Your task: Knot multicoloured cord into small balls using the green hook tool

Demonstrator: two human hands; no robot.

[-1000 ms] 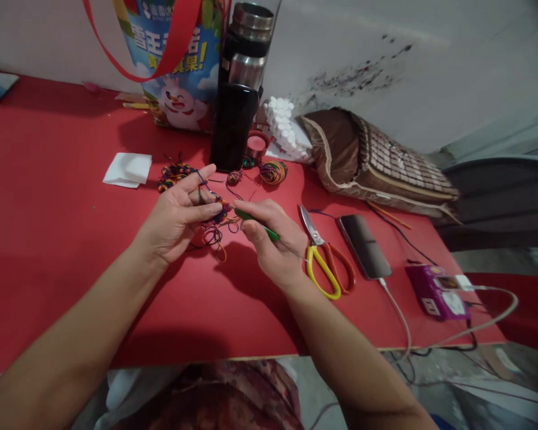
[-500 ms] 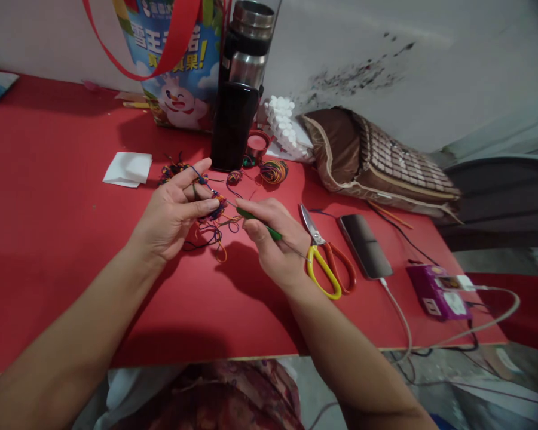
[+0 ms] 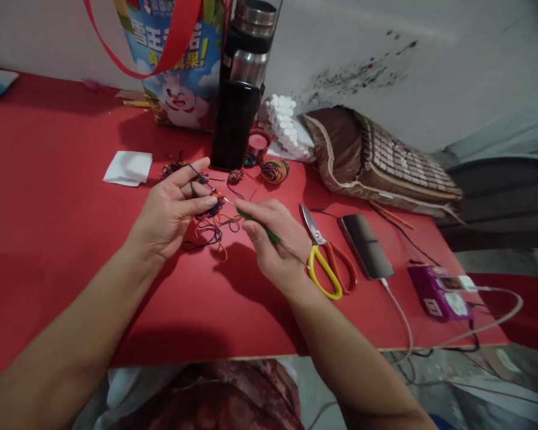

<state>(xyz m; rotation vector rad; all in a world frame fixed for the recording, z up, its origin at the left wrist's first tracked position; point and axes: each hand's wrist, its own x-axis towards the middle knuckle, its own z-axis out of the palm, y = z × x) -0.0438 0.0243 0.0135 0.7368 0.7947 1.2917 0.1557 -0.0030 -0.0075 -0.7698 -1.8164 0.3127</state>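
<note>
My left hand (image 3: 173, 209) pinches a small multicoloured crochet piece (image 3: 216, 206) between thumb and fingers, and a dark strand runs over its raised index finger. In my right hand (image 3: 275, 239) is a crochet hook (image 3: 269, 234) with a green grip, its thin metal tip pointing left at the edge of the piece. Whether the tip sits inside a stitch is too small to tell. Loose yarn ends (image 3: 215, 236) curl on the table below the piece. Behind the hands lie a larger yarn ball (image 3: 275, 172) and a smaller yarn ball (image 3: 235, 177).
Scissors (image 3: 325, 257) and a phone (image 3: 366, 246) on a charging cable lie right of my right hand; a purple box (image 3: 439, 292) is farther right. At the back stand a printed bag (image 3: 183, 89), a dark phone (image 3: 235, 125), a steel bottle (image 3: 253, 36) and a brown cushion (image 3: 381, 161).
The hook's tip has drawn slightly back to the right, with more of its metal shaft showing beside the crochet piece. Both hands keep their grips and nearly the same places.
</note>
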